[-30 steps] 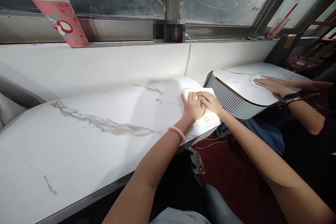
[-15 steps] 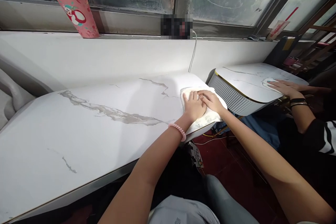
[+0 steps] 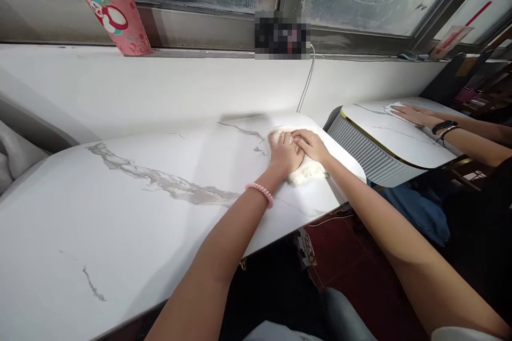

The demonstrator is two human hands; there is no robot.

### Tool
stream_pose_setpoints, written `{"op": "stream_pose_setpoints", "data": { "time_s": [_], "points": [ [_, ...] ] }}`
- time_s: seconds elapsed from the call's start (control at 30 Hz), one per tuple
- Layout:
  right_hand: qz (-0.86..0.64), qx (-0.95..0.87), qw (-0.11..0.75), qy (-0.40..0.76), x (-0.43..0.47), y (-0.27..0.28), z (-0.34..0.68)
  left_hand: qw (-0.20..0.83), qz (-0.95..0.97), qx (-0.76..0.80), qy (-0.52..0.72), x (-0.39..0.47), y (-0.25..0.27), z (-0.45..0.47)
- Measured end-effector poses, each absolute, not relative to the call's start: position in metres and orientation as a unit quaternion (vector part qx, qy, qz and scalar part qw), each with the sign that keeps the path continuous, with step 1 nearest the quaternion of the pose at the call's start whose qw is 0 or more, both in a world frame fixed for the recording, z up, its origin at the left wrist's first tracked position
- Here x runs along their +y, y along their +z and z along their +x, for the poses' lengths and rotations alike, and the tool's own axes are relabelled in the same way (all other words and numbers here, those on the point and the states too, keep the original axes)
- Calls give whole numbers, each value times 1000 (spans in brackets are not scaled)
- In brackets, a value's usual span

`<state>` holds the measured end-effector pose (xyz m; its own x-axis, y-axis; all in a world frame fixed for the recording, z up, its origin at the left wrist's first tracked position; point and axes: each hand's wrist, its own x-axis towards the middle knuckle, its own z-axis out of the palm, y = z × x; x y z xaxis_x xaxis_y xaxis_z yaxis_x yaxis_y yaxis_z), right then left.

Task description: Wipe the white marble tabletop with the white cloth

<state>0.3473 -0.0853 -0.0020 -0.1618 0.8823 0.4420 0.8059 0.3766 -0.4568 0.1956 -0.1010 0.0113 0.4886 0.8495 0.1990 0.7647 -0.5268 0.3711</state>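
Note:
A cream-white cloth lies bunched on the right part of a white marble-patterned tabletop. My left hand presses down on it, fingers extended and slightly apart, with a pink coiled band round the wrist. From the right, my right hand lies flat over the same cloth, and its fingertips overlap the fingers of my left hand. Neither hand has its fingers wrapped round the cloth. Part of the cloth is hidden beneath both palms.
Beyond a gap stands a second marble-topped table, where another person's hands rest on a white cloth. A pink paper cup is on the window ledge, with a blurred-out object. A white cable hangs below it.
My hands and the cloth have moved away from the table's front right edge, inward to the left, and the cloth is more bunched. The other person's hands have slid farther back on their table.

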Motion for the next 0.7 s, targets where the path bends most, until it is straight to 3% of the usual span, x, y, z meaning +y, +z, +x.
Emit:
{"op": "stream_pose_setpoints", "data": {
  "time_s": [0.23, 0.7],
  "points": [
    [-551, -757, 343, 79, -19, -2, 328, 129, 839, 509, 140, -42, 16, 182],
    [-532, -768, 343, 95, 61, -3, 325, 109, 824, 527, 179, 34, 9, 179]
  ]
}}
